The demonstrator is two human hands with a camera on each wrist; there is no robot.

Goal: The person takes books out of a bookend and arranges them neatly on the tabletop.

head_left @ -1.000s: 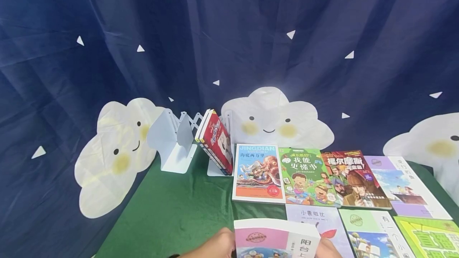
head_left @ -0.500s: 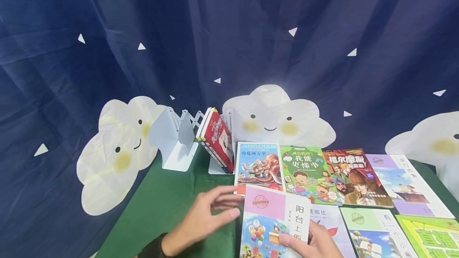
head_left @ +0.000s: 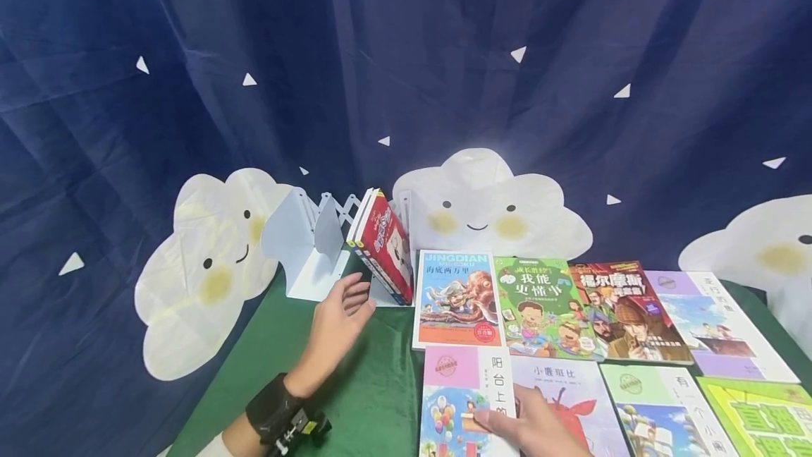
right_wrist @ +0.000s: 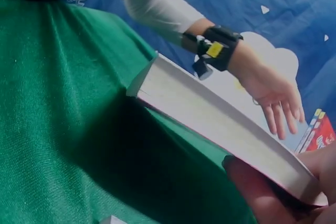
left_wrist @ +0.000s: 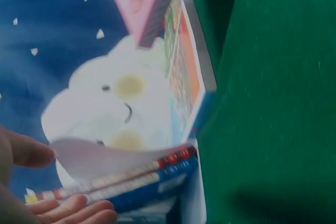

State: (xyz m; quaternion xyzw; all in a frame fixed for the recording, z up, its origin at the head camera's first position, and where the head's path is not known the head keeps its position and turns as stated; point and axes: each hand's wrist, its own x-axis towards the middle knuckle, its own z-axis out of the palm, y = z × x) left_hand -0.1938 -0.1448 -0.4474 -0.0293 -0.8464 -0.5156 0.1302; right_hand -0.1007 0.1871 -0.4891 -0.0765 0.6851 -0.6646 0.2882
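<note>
In the head view my right hand (head_left: 539, 422) grips the right edge of a thick pink-and-white book (head_left: 453, 400), thumb on its cover. The right wrist view shows that book's page block (right_wrist: 220, 124) lifted above the cloth. My left hand (head_left: 342, 323), fingers loosely spread and holding nothing, is just in front of a white metal bookend rack (head_left: 314, 281). Two books (head_left: 387, 245), the front one red, lean in the rack's right section. In the left wrist view the left fingers (left_wrist: 79, 211) are near those books' spines (left_wrist: 152, 179); I cannot tell whether they touch.
Several books lie flat on the green cloth (head_left: 368, 386): an octopus-cover book (head_left: 459, 298), a green book (head_left: 542, 305), a detective book (head_left: 634, 312) and a lilac deer book (head_left: 571, 400) among them. A dark blue curtain (head_left: 444, 55) with white clouds hangs behind.
My left hand has let go of the pink-and-white book and moved forward and left to the rack. The right hand keeps the book, which has shifted slightly left.
</note>
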